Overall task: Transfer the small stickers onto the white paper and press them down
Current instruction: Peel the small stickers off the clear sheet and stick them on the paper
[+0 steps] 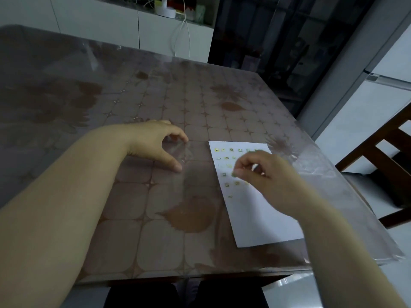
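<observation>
A white paper (262, 218) lies on the right part of the table, with several small yellow-green stickers (226, 158) stuck in rows on its upper half. My right hand (266, 176) hovers over the paper, thumb and forefinger pinched on a small greenish sticker (234, 174). My left hand (155, 143) rests on the table to the left of the paper, its thumb and fingers curved around a clear, nearly invisible backing sheet (178, 152) that lies flat on the table. Whether the fingers grip that sheet or only touch it, I cannot tell.
The table (133, 96) carries a brown patterned cloth under a clear plastic cover. A wooden chair (382, 152) stands at the right edge. White cabinets with a small fan (164, 7) line the far wall. The table's front edge runs just above my lap.
</observation>
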`<state>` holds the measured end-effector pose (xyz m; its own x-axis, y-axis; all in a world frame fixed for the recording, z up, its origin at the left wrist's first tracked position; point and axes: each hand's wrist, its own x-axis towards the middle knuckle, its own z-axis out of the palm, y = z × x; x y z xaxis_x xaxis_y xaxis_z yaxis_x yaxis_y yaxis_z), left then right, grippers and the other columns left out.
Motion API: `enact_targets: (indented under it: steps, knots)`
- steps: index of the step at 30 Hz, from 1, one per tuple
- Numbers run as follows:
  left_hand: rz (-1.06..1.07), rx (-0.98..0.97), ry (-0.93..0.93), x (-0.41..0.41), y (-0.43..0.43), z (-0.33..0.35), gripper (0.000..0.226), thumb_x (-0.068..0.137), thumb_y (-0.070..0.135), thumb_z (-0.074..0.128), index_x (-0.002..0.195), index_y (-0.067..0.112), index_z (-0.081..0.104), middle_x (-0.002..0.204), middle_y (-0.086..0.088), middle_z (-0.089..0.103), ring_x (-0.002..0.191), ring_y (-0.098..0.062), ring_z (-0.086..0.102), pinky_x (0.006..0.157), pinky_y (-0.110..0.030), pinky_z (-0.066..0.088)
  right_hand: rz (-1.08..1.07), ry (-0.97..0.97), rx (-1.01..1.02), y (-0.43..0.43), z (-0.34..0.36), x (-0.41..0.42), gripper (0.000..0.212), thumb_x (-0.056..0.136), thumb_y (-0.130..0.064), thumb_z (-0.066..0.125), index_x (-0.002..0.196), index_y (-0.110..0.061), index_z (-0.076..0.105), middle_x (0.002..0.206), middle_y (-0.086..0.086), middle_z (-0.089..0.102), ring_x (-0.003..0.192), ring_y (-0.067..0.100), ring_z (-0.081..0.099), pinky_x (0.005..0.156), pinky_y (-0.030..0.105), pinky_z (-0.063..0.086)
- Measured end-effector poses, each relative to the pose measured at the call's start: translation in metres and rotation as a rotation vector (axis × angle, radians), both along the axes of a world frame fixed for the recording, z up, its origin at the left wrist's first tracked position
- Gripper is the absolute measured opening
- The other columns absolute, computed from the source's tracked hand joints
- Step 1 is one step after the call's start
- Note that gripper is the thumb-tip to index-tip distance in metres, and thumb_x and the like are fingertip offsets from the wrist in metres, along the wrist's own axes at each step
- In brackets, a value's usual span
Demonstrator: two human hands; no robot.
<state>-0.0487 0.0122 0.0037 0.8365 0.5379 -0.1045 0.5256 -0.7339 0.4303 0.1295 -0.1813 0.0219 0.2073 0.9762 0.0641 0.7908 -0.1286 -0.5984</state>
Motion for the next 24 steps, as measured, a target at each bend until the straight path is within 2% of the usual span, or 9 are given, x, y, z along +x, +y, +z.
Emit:
enact_targets:
  steps: [4,9,15,20,24]
  knots:
    - [0.000,-0.024,0.001,0.000,-0.002,0.002,0.065,0.056,0.051,0.076,0.114,0.042,0.050,0.111,0.012,0.045,0.106,-0.006,0.044,0.092,-0.023,0.033,-0.055,0.059,-0.161,-0.012,-0.011,0.018,0.012,0.087,-0.024,0.060,0.076,-0.022,0.065,0.078,-0.009,0.057,0.059,-0.002,0.046,0.056,0.009,0.037]
    - [0.001,-0.030,0.002,0.000,-0.002,0.002,0.066,0.055,0.053,0.075,0.115,0.042,0.050,0.114,0.011,0.047,0.104,-0.005,0.044,0.088,-0.020,0.031,-0.042,0.044,-0.184,-0.011,-0.010,0.018,0.013,0.086,-0.022,0.062,0.073,-0.025,0.065,0.088,-0.006,0.060,0.073,0.006,0.049,0.065,0.018,0.037]
    - [-0.002,-0.028,0.000,0.000,-0.003,0.002,0.066,0.056,0.050,0.076,0.116,0.041,0.051,0.111,0.011,0.046,0.104,-0.006,0.044,0.089,-0.020,0.030,-0.022,0.068,-0.194,-0.010,-0.011,0.017,0.014,0.083,-0.023,0.066,0.069,-0.027,0.064,0.079,-0.010,0.057,0.068,0.003,0.047,0.063,0.015,0.037]
    - [0.001,-0.043,0.007,0.000,-0.004,0.003,0.071,0.047,0.059,0.070,0.113,0.045,0.050,0.114,0.012,0.047,0.105,-0.005,0.044,0.091,-0.021,0.031,-0.048,0.076,-0.202,-0.008,-0.015,0.017,0.018,0.080,-0.023,0.068,0.064,-0.029,0.062,0.071,-0.010,0.055,0.063,0.004,0.045,0.062,0.018,0.038]
    - [-0.009,-0.017,0.008,0.001,-0.005,0.004,0.066,0.054,0.053,0.074,0.115,0.043,0.050,0.114,0.010,0.047,0.104,-0.005,0.044,0.089,-0.020,0.030,-0.127,0.158,-0.172,-0.005,-0.016,0.017,0.016,0.072,-0.018,0.076,0.070,-0.023,0.061,0.071,-0.008,0.048,0.064,0.008,0.042,0.060,0.019,0.036]
